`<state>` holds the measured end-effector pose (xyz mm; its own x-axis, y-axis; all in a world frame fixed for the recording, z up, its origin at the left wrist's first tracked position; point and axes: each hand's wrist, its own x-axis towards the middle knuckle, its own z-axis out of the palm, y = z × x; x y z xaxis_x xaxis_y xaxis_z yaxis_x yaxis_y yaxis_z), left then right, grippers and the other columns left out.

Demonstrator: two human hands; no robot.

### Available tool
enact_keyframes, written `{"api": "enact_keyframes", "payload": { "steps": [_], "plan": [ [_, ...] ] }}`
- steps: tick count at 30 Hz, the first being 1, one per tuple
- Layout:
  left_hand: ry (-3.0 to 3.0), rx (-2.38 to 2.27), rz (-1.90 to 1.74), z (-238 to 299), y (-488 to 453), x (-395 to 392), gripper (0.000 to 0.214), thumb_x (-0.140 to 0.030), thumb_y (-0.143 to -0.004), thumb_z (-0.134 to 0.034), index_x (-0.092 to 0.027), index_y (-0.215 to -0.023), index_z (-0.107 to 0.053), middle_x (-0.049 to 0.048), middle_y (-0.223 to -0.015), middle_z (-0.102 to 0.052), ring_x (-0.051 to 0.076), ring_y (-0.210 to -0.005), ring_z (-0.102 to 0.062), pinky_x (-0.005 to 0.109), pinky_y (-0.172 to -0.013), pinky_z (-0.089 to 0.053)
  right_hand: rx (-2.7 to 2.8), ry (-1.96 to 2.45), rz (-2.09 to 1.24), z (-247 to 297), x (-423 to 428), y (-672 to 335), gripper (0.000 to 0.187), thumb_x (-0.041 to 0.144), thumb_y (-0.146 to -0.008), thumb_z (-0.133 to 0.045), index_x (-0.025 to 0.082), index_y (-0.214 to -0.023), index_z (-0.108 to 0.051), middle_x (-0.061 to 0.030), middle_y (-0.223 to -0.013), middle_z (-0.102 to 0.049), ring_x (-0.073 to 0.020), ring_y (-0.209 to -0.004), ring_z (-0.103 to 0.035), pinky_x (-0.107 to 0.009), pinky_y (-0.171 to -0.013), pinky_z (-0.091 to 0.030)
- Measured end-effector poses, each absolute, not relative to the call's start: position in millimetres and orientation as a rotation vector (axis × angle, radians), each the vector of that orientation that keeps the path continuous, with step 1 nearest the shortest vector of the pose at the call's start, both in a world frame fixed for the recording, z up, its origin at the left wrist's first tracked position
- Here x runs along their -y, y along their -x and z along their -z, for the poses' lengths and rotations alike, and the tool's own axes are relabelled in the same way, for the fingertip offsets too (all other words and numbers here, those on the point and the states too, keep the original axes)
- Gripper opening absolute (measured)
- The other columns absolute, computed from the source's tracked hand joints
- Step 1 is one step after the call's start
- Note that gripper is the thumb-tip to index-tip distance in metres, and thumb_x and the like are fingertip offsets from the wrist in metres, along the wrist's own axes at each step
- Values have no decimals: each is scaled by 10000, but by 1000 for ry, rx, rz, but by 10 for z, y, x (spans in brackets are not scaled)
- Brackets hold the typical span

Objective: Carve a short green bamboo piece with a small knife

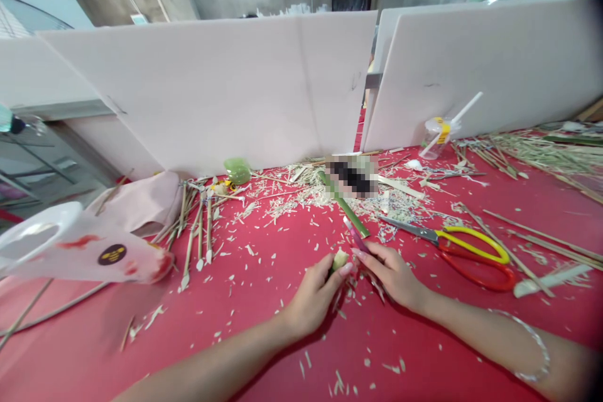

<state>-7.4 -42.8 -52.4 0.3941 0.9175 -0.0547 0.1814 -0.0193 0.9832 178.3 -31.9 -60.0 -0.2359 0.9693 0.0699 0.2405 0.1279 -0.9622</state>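
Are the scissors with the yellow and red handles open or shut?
Shut: the scissors show their blades lying together as one narrow point.

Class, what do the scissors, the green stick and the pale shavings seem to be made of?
Scissors: shiny blades, likely steel; glossy yellow-red handles, probably plastic. Green stick: smooth-skinned, probably bamboo. Pale shavings: matte splinters, probably bamboo too.

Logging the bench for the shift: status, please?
Left hand gripping short green bamboo piece; right hand holding pink-handled tool; bamboo shavings scattered nearby.
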Motion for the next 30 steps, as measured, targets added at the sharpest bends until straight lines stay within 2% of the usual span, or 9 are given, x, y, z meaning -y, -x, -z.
{"api": "enact_keyframes", "payload": {
  "steps": [3, 8, 14, 17, 21, 24, 27, 30],
  "plan": [
    [-1466, -1017, -816, 542, 77, 416, 396, -556, -904, -520, -181, -784, -485, -15, -747, -460, 137, -714, -399, 254, -684, -361, 1628, 1184, -1176, 596, 326, -1783, 433, 556, -931, -474, 183, -711, -495, 40, -578, -440, -114, -532, -428, -239, -495, -329],
    [-1383, -972, -836, 595, 76, 389, 363, -525, -895, -568, -169, -838, -524, -3, -787, -482, 138, -759, -425, 260, -728, -389, 1527, 1140, -1385, 608, 346, -1780, 411, 567, -928, -475, 201, -742, -456, 83, -475, -408, -90, -390, -404, -209, -403, -310],
    [-1217, -878, -849, 580, 48, 419, 367, -515, -837, -658, -165, -903, -572, 28, -821, -540, 158, -792, -496, 294, -760, -436, 1476, 1073, -1549, 606, 376, -1795, 353, 555, -896, -550, 209, -951, -508, 111, -463, -423, -87, -338, -407, -182, -356, -290],
    [-1182, -875, -861, 546, 36, 441, 380, -513, -812, -689, -164, -924, -586, 38, -835, -564, 174, -822, -524, 317, -790, -451, 1508, 1055, -1563, 618, 387, -1805, 352, 560, -908, -533, 213, -961, -513, 111, -460, -406, -85, -337, -392, -183, -357, -285],
    [-1180, -856, -858, 560, 42, 432, 363, -482, -821, -695, -158, -940, -583, 49, -879, -588, 178, -849, -547, 312, -796, -453, 1667, 1001, -1508, 601, 390, -1812, 327, 520, -915, -549, 195, -881, -538, 74, -538, -437, -90, -447, -422, -195, -428, -320],
    [-1194, -878, -845, 615, 58, 408, 351, -483, -837, -678, -156, -902, -569, 32, -828, -576, 152, -781, -534, 280, -736, -442, 1814, 976, -1385, 572, 379, -1812, 324, 489, -917, -558, 178, -827, -559, 29, -656, -493, -108, -592, -458, -211, -524, -356],
    [-1232, -914, -849, 662, 73, 393, 361, -509, -850, -650, -159, -874, -564, 17, -793, -560, 136, -745, -510, 264, -705, -429, 1895, 986, -1346, 565, 360, -1811, 314, 470, -932, -536, 172, -842, -579, 24, -679, -485, -111, -619, -441, -219, -550, -348],
    [-1269, -935, -845, 678, 81, 397, 373, -526, -862, -622, -159, -914, -587, 41, -865, -597, 164, -826, -535, 286, -765, -439, 1949, 955, -1370, 578, 345, -1812, 275, 438, -936, -541, 172, -919, -609, 29, -681, -481, -107, -614, -422, -220, -561, -345]
  ]
}}
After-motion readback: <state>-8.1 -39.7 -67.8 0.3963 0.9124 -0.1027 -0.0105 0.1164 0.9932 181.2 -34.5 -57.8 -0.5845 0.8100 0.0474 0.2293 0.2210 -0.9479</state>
